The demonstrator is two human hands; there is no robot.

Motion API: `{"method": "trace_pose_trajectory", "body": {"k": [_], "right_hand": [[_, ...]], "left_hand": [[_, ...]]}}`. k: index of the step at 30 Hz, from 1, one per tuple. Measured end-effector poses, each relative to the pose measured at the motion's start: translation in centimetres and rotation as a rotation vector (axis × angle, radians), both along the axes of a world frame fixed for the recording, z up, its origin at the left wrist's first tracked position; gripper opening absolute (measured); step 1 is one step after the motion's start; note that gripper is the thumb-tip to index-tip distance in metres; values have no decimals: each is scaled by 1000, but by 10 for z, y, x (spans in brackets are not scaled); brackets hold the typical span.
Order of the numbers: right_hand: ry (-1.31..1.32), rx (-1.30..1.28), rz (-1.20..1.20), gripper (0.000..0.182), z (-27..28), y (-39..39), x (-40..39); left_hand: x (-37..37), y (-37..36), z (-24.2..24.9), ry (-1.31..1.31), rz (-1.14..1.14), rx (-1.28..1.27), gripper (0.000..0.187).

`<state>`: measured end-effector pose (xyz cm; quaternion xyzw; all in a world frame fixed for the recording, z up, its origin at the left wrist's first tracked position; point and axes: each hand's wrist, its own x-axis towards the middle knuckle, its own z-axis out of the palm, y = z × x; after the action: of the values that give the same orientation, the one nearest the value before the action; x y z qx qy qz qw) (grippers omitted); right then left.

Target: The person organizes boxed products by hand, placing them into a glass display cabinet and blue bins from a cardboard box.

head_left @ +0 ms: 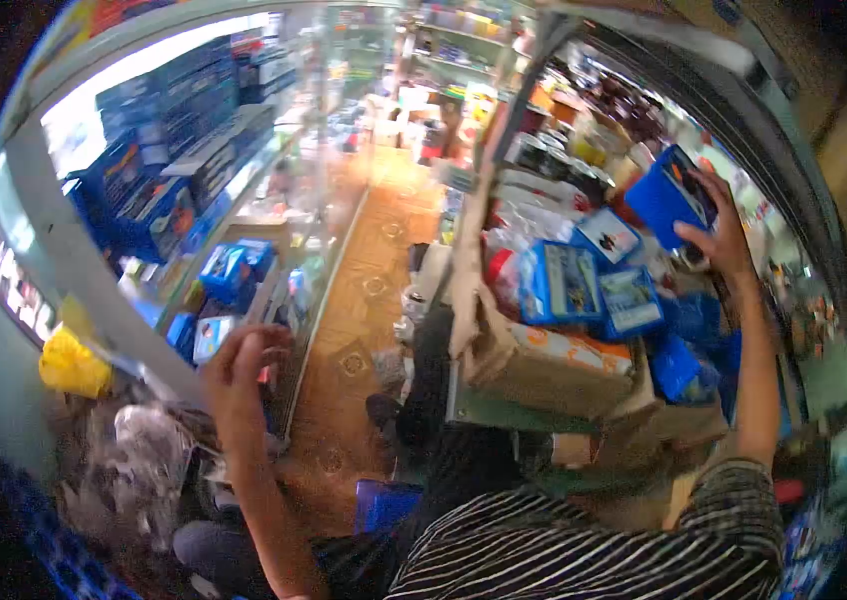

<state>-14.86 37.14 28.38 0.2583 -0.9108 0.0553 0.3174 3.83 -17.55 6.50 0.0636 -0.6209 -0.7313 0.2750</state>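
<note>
My right hand [719, 225] is closed on a blue box [662, 197], thumb on the near side and fingers over its far edge. The box is tilted above a cluttered counter on the right. Below it lie several blue packages with picture labels, among them a blue package [559, 283] and another blue package [632, 300]. My left hand [247, 365] is in front of the glass cabinet on the left, close to blue boxes [236, 272] on its lower shelf. Motion smears its fingers, and I cannot see whether anything is in them.
A torn cardboard box [554, 375] stands at the counter's front edge. The glass cabinet [169, 130] holds stacked blue boxes. Between cabinet and counter runs an orange tiled floor [374, 260]. A yellow bag [74, 362] and clear plastic bags [149, 450] are at the lower left.
</note>
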Motion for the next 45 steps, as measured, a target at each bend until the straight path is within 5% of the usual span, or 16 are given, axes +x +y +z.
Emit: {"method": "trace_pose_trajectory", "body": {"k": [3,5,9,18,25,37,43,45], "right_hand": [[-150,-53,307,90,4,-109,25],[-626,-235,527,100,5,-185,46],[-528,166,972,95,-9,-312,29],[-204,163,1329,88,-82,-547,4],[-186,251,1442,85,-114,-610,-1],[-148,264,1220,78,-128,-625,33],[-342,259,1134,96,-114,-587,27],[-476,255,1071,97,-117,-575,26]], "left_hand": [[3,19,4,-74,13,-21,23],[3,21,-8,-129,-64,-14,22],[7,29,-34,-40,-131,27,24],[40,-11,-78,-216,91,-266,27],[38,-23,-83,-72,311,-448,26],[24,-35,-87,-201,226,-616,33],[18,-39,-71,-138,53,263,60],[4,-52,-80,-293,239,-522,61]]}}
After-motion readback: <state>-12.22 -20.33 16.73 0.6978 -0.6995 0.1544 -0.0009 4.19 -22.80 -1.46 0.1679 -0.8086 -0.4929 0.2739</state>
